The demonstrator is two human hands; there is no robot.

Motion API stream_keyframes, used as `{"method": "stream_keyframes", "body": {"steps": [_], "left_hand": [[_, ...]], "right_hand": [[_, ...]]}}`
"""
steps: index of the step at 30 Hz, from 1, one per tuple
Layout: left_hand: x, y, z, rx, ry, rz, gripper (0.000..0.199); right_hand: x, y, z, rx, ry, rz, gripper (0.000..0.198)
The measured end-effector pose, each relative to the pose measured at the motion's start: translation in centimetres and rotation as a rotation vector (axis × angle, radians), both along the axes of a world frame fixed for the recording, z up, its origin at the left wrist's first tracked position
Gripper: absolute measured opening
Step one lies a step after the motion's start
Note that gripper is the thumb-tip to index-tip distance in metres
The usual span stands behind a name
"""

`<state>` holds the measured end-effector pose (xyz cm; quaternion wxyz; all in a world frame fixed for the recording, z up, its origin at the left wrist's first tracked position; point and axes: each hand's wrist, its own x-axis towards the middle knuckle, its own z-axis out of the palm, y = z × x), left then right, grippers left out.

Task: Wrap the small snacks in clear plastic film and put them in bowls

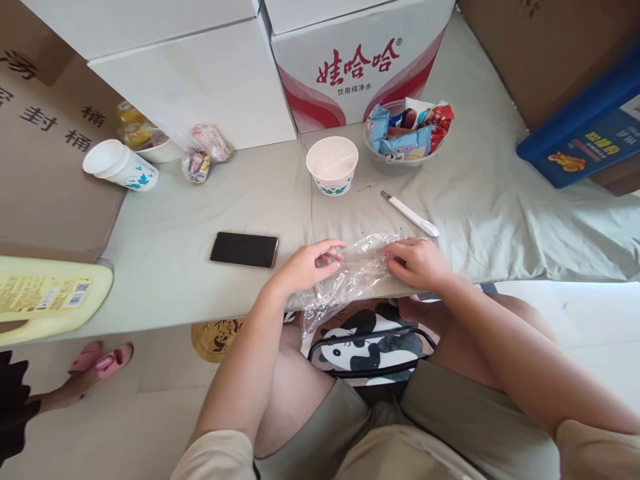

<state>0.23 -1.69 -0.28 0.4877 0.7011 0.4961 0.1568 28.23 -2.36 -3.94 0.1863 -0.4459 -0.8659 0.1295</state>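
Observation:
A crumpled clear plastic bag point(357, 270) lies at the front edge of the cloth-covered surface, part of it hanging over. At its left side is my left hand point(313, 263), thumb and fingers apart and loosely curved. My right hand point(417, 260) has its fingers closed on the bag's right side. Just beyond that hand rests a white utility knife point(410, 213). Farther back stands a white paper bowl point(333, 167) with a blue leaf pattern. A dark-screened phone point(244, 249) lies flat to the left of my left hand.
At the back, a plastic bowl point(400, 160) holds wrapped snacks before a white carton point(360, 73). Paper cups point(123, 165) lie tilted beside wrapped food point(210, 143). A yellow jug point(55, 293) is at left, a blue container point(580, 133) at right. Another person's feet point(103, 363) show below.

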Motion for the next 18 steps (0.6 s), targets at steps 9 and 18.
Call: {"method": "stream_keyframes", "body": {"steps": [9, 18], "left_hand": [[-0.4, 1.5, -0.7, 0.008, -0.178, 0.353, 0.019], [-0.9, 1.5, 0.3, -0.406, -0.084, 0.23, 0.032]], "right_hand": [[0.1, -0.1, -0.1, -0.019, 0.009, -0.015, 0.028], [0.0, 0.0, 0.2, -0.033, 0.013, -0.012, 0.028]]}}
